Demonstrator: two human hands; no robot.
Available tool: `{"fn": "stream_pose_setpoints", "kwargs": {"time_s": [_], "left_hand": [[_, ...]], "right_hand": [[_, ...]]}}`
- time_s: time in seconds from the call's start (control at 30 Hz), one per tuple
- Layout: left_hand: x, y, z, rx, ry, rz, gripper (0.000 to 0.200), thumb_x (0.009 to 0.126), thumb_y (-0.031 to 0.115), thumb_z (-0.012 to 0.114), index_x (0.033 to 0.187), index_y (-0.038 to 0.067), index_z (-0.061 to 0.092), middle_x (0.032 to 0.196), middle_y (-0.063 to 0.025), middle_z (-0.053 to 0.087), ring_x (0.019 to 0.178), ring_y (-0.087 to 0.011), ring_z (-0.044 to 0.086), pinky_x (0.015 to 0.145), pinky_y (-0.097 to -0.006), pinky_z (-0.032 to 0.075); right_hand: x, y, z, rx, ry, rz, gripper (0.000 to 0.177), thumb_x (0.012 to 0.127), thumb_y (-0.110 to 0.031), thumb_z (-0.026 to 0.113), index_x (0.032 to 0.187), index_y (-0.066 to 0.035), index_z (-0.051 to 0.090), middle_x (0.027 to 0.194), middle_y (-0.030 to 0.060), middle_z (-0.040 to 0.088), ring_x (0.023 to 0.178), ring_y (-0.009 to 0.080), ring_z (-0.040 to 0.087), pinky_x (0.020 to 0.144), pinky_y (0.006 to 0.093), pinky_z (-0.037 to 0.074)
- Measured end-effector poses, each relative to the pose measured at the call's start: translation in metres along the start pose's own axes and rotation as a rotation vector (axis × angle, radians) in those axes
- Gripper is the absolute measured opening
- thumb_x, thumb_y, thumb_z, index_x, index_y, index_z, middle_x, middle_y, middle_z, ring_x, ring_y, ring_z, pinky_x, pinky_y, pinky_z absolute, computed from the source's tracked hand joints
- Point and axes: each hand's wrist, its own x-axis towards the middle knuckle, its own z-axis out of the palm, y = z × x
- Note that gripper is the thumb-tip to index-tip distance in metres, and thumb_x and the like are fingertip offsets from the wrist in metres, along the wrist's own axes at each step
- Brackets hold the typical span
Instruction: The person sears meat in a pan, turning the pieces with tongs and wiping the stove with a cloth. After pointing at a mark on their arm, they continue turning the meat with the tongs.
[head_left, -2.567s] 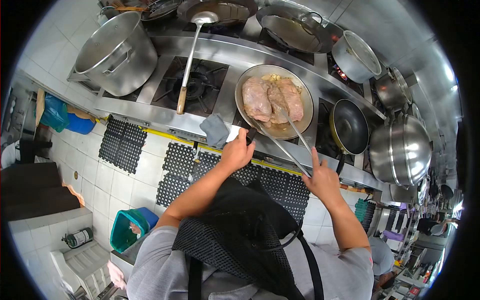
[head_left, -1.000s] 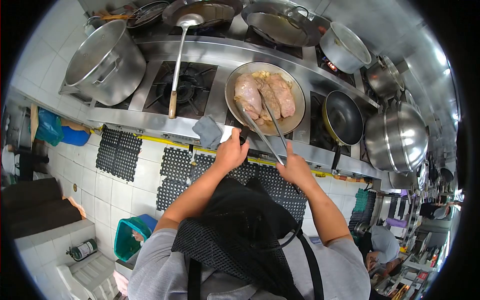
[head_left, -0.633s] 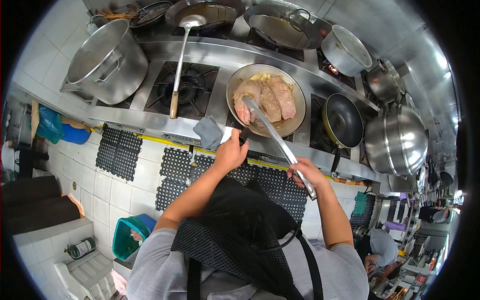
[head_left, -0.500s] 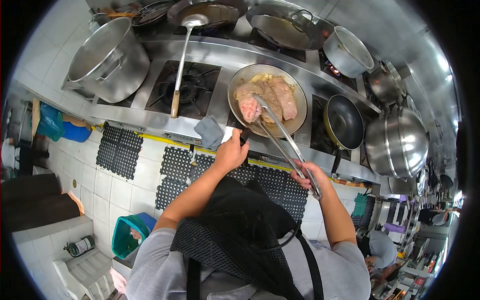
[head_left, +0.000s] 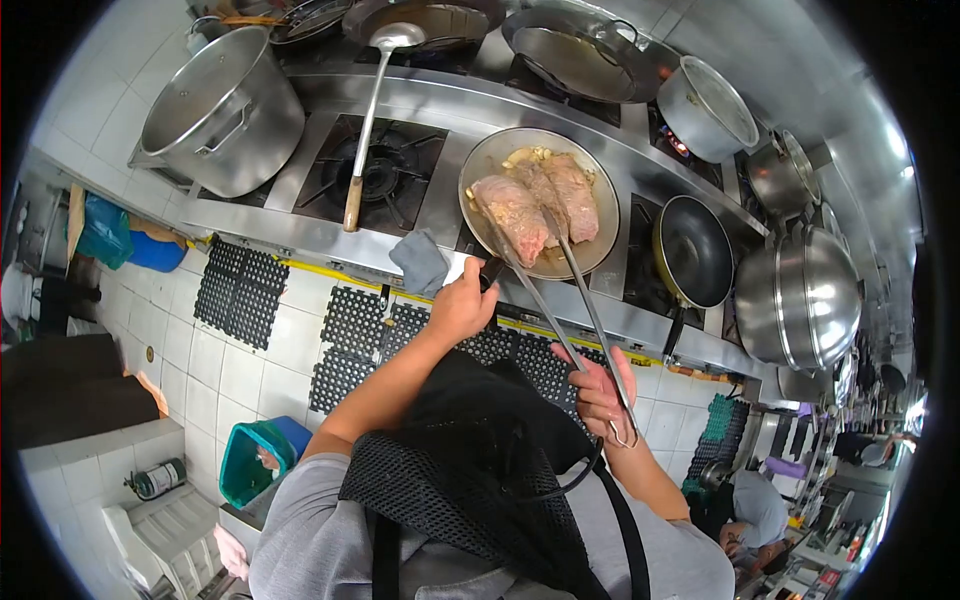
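Observation:
My left hand [head_left: 464, 305] is closed around the dark handle of a frying pan [head_left: 470, 170], with the handle mostly hidden by my fingers. In the pan lie pieces of browned meat [head_left: 508, 208], with yellowish bits, perhaps garlic, around them. My right hand [head_left: 598, 395] grips long metal tongs [head_left: 586, 302]. The tips of the tongs straddle the left piece of meat near its front end, which still looks pinkish. A second piece of meat [head_left: 574, 205] rests on the pan's right side. Just left of my left hand, a grey cloth [head_left: 420, 264] hangs over the stove edge.
A ladle [head_left: 370, 125] lies across the left burner [head_left: 379, 173]. A large stockpot [head_left: 235, 120] stands farther left. To the right are a black frying pan [head_left: 694, 250], a lidded steel pot [head_left: 800, 295] and a saucepan [head_left: 705, 112] by a flame. Wide pans line the back. Another person [head_left: 755, 510] is at lower right.
The left piece of meat has turned over or settled flatter in the pan. The tongs' arms have spread wider, and my right hand has shifted down and slightly left, its fingers more extended.

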Motion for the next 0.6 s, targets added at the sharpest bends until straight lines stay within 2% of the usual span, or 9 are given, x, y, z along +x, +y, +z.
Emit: {"fn": "stream_pose_setpoints", "kwargs": {"time_s": [0.07,0.13,0.23,0.27,0.33,0.4,0.47,0.53,0.6], "left_hand": [[0.002,0.002,-0.001,0.019,-0.024,0.006,0.045,0.094,0.027,0.058,0.124,0.000,0.039,0.095,-0.0305,0.067,0.082,-0.0484,0.066,0.074,-0.0549,0.052],[0.002,0.001,-0.001,0.031,-0.070,-0.060,0.045,0.093,0.027,0.058,0.124,0.000,0.039,0.094,-0.0300,0.068,0.082,-0.0482,0.066,0.074,-0.0549,0.052],[0.002,0.000,-0.001,0.020,-0.060,-0.040,0.044,0.093,0.027,0.058,0.123,0.001,0.039,0.093,-0.0295,0.068,0.082,-0.0478,0.066,0.074,-0.0547,0.052],[0.001,0.000,0.000,0.019,-0.059,-0.044,0.044,0.093,0.027,0.058,0.123,0.001,0.039,0.093,-0.0295,0.068,0.082,-0.0478,0.066,0.074,-0.0547,0.052],[0.000,0.001,-0.002,0.030,-0.038,-0.008,0.044,0.093,0.027,0.058,0.123,0.001,0.039,0.093,-0.0290,0.068,0.082,-0.0477,0.066,0.073,-0.0547,0.052],[0.000,0.004,-0.004,0.037,-0.035,-0.016,0.044,0.093,0.027,0.058,0.123,0.001,0.039,0.093,-0.0287,0.068,0.082,-0.0477,0.066,0.073,-0.0547,0.052],[0.001,0.003,-0.004,0.040,-0.036,-0.017,0.043,0.093,0.027,0.058,0.122,0.001,0.039,0.092,-0.0285,0.068,0.082,-0.0478,0.066,0.073,-0.0547,0.052],[0.001,0.001,-0.002,0.022,-0.045,-0.032,0.044,0.093,0.028,0.058,0.123,0.001,0.039,0.092,-0.0281,0.068,0.083,-0.0478,0.066,0.073,-0.0546,0.052],[0.001,0.001,-0.002,0.022,-0.046,-0.029,0.044,0.093,0.027,0.058,0.123,0.001,0.039,0.092,-0.0281,0.068,0.083,-0.0479,0.066,0.073,-0.0547,0.052]], "right_hand": [[-0.005,-0.007,0.012,-0.217,0.164,0.076,0.079,0.101,-0.045,0.044,0.156,0.003,0.012,0.092,0.0211,0.052,0.050,0.0165,0.048,0.036,0.0302,0.043],[-0.019,-0.014,0.026,-0.265,0.241,0.076,0.075,0.099,-0.044,0.044,0.153,0.003,0.022,0.089,0.0221,0.053,0.048,0.0160,0.048,0.033,0.0306,0.042],[-0.042,-0.019,0.046,-0.810,0.400,0.054,0.061,0.096,-0.038,0.053,0.140,0.003,0.044,0.083,0.0209,0.062,0.041,0.0139,0.047,0.030,0.0296,0.040],[-0.046,-0.008,0.060,-0.810,0.402,0.057,0.061,0.096,-0.038,0.053,0.140,0.003,0.044,0.083,0.0209,0.062,0.041,0.0139,0.047,0.030,0.0296,0.040],[-0.050,0.009,0.082,-1.383,0.729,0.013,0.059,0.093,-0.032,0.059,0.133,0.010,0.049,0.072,0.0157,0.061,0.037,0.0127,0.046,0.030,0.0279,0.041],[-0.051,0.011,0.090,-1.459,0.723,0.056,0.061,0.086,-0.020,0.066,0.137,0.009,0.048,0.075,0.0122,0.063,0.042,0.0118,0.050,0.036,0.0264,0.042],[-0.051,0.014,0.096,-2.047,0.743,-0.065,0.070,0.082,-0.015,0.068,0.143,0.007,0.044,0.075,0.0077,0.060,0.050,0.0091,0.051,0.049,0.0250,0.044],[-0.047,0.005,0.090,-2.126,0.789,-0.090,0.079,0.078,-0.014,0.072,0.147,0.006,0.039,0.075,0.0064,0.059,0.060,0.0119,0.054,0.059,0.0282,0.046],[-0.041,-0.003,0.083,-2.546,0.959,-0.259,0.083,0.077,-0.020,0.074,0.147,0.007,0.039,0.075,0.0087,0.059,0.066,0.0185,0.056,0.065,0.0316,0.048]]}}
